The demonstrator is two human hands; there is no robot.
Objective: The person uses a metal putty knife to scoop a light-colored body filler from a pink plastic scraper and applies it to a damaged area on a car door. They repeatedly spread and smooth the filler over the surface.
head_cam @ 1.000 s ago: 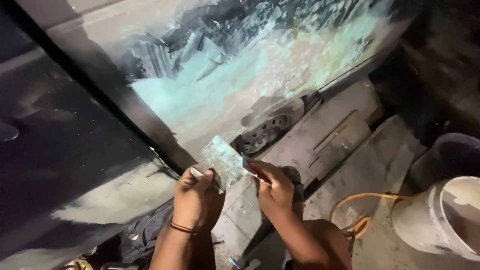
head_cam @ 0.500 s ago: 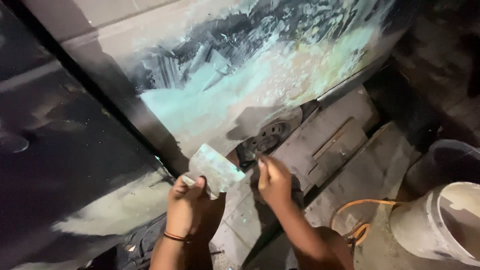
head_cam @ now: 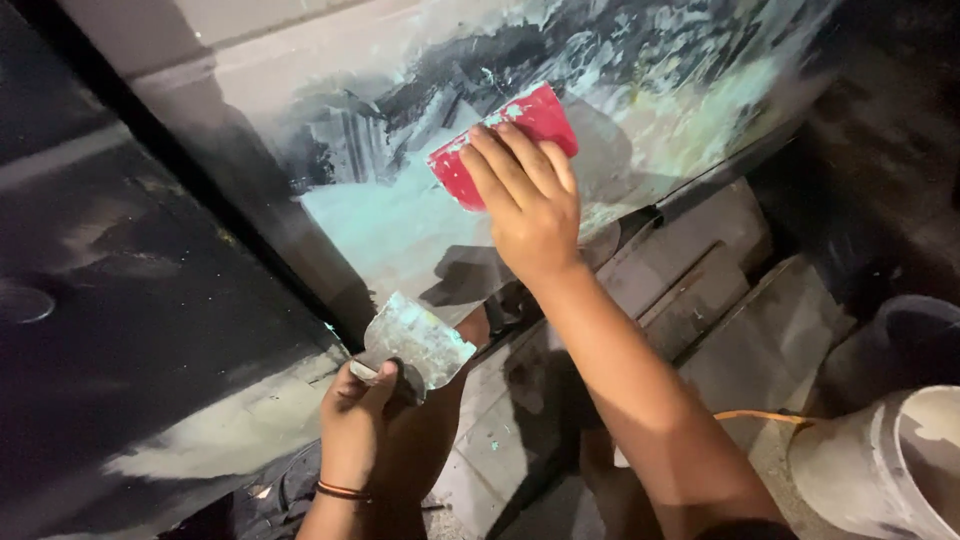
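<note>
The right hand presses a red plastic spreader flat against the pale, filler-smeared car panel, near the panel's upper middle; the fingers lie spread over the spreader's lower half, pinning it to the surface rather than curling round it. Grey and pale-green filler streaks run across the panel above and to the right of the spreader, and a smoother pale-green patch lies just left of and below it. The left hand is lower down, near the panel's bottom edge, clenched on a metal putty knife whose broad blade, coated in pale filler, tilts up to the right; a thin band sits on that wrist. A dark vertical seam divides the filled panel from the black panel on the left, which carries its own pale filler patch at its lower edge. The right forearm crosses in front of stacked grey slabs on the ground. A filler-stained white bucket stands at the lower right corner of the view, with a darker container just behind it and an orange cord beside it.
</note>
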